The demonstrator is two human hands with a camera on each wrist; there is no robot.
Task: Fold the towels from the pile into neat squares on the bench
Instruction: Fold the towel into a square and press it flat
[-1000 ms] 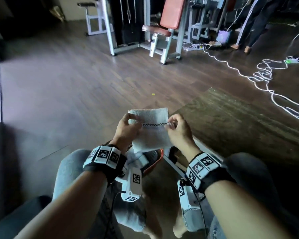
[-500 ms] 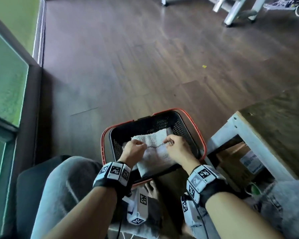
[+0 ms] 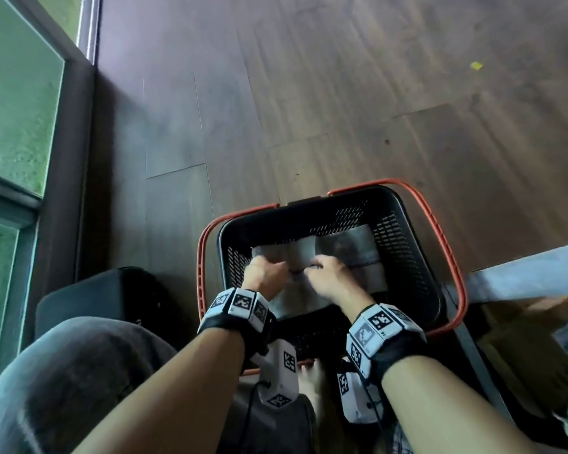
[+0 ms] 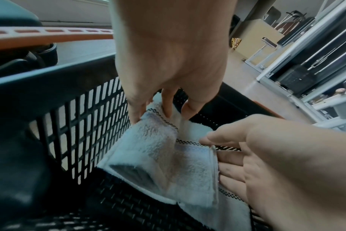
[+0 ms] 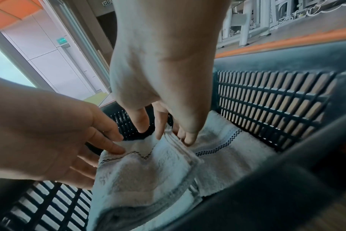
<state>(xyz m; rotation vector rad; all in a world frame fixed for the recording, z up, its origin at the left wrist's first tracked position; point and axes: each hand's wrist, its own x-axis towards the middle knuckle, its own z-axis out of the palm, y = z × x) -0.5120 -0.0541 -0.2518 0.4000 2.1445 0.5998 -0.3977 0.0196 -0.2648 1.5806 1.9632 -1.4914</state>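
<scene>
Both hands (image 3: pixel 295 278) pinch the folded towel's (image 4: pixel 168 175) checkered edge, facing away.

Towel (image 4: pixel 168 157) is white terry with a thin black-and-white checkered stripe running near the edge, and the second towel (image 3: pixel 358 253) lying beside it has the same white with the same checker line, looks a bit greyer in the shade. Basket (image 3: pixel 404 244) is black plastic with a slotted grid pattern in the walls, and its handles (image 3: pixel 446 244) are orange-red. Floor (image 3: pixel 309 109) is dark brown wood plank with visible grain, with one tiny yellow scrap (image 3: pixel 476 65) on it. Wrist bands (image 3: pixel 240 304) are black with white blocks carrying black square-code markers. Trousers (image 3: pixel 63 371) are grey.
</scene>
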